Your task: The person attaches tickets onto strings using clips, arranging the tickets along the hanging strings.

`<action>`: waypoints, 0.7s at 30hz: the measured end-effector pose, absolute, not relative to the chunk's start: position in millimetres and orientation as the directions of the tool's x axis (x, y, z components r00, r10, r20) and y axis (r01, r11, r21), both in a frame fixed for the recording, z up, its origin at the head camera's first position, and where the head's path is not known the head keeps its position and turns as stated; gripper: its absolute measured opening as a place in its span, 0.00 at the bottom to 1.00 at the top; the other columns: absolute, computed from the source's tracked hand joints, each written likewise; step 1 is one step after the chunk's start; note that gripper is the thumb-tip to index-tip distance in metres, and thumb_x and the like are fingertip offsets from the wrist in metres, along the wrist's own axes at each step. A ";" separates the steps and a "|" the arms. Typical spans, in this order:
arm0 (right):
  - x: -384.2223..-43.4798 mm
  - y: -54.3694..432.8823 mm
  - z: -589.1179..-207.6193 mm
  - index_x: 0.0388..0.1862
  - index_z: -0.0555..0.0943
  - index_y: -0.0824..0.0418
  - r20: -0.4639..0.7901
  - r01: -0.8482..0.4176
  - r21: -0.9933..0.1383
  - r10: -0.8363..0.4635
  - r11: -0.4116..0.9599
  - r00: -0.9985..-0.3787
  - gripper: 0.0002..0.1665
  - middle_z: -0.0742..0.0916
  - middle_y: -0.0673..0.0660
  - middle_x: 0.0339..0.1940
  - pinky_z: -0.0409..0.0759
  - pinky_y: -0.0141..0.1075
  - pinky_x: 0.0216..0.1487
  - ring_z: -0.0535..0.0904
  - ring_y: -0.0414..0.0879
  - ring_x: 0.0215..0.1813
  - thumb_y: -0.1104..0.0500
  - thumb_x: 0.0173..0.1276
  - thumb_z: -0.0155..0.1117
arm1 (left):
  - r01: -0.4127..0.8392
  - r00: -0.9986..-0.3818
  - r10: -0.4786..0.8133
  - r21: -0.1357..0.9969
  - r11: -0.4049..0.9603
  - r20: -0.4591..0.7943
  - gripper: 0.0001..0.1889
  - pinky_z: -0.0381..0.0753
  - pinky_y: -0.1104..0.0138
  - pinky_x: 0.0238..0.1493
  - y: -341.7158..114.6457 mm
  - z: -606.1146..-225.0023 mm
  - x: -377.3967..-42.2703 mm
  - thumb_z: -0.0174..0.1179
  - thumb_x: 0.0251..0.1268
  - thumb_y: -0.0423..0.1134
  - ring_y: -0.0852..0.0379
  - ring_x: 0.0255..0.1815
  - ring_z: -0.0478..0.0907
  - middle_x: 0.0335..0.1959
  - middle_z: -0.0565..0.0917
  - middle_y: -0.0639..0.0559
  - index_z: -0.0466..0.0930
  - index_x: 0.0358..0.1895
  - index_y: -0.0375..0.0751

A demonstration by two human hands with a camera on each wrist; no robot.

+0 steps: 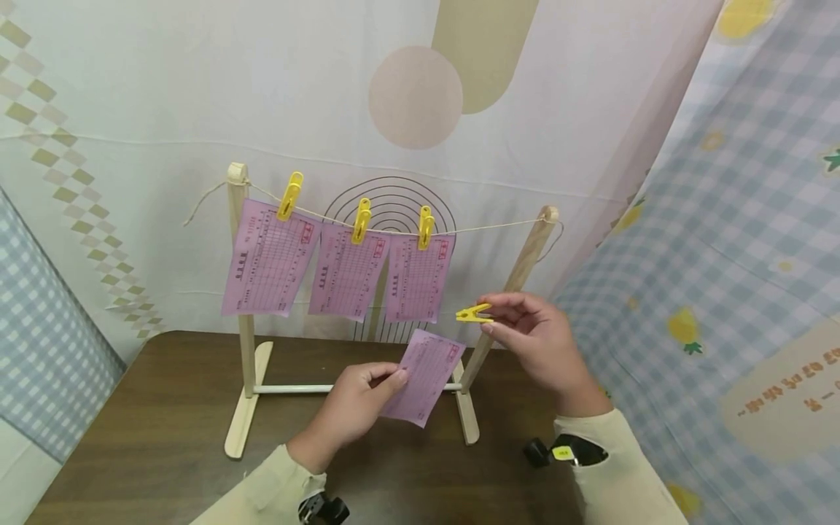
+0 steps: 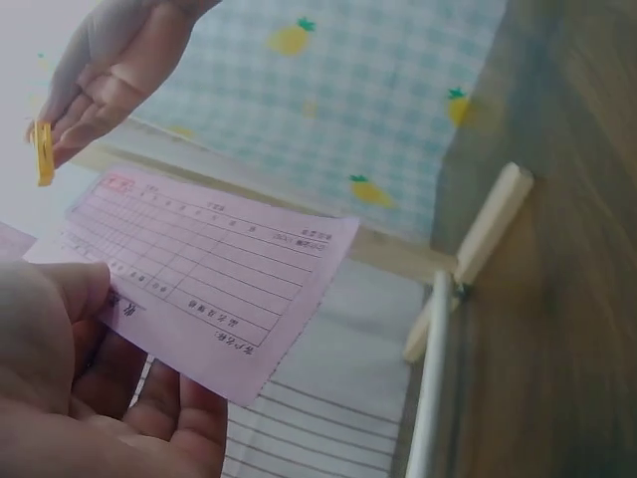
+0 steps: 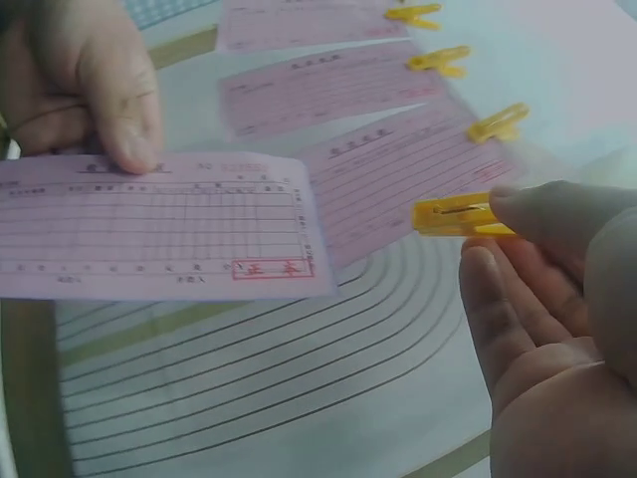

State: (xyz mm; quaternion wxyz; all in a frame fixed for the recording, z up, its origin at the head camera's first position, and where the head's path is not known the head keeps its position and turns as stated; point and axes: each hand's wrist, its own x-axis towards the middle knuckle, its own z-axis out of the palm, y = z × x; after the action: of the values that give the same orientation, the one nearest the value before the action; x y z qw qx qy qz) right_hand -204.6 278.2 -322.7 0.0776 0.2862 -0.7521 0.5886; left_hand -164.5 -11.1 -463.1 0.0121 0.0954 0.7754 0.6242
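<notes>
My left hand pinches a pink printed receipt slip by its left edge, thumb on top. The slip is held in the air in front of the wooden stand. To its upper right, my right hand holds a yellow clothespin between thumb and fingers, its nose pointing left. In the right wrist view the clothespin is apart from the held slip. Three more pink slips hang on a string, each under a yellow clothespin; the rightmost slip is nearest to my hands.
The stand has a left post, a right post and a white lower bar, on a dark brown table. A patterned cloth hangs behind; a checked cloth is close on the right.
</notes>
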 end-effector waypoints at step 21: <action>-204.9 265.7 -243.2 0.52 0.96 0.60 0.573 -0.651 -0.644 -0.311 0.402 -0.758 0.11 0.98 0.49 0.44 0.91 0.30 0.45 0.94 0.39 0.42 0.68 0.74 0.79 | 0.124 -0.989 0.081 0.992 0.011 0.122 0.16 0.92 0.54 0.60 14.5 -417.5 -170.4 0.69 0.83 0.54 0.55 0.57 0.91 0.56 0.96 0.51 0.95 0.59 0.49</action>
State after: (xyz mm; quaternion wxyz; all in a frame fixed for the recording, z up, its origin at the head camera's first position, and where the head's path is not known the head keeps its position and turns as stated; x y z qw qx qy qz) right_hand -204.9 265.7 -243.2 0.1845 0.2946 -0.8167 0.4606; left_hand -170.4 14.5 -417.5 -0.0151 0.0720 0.7109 0.6995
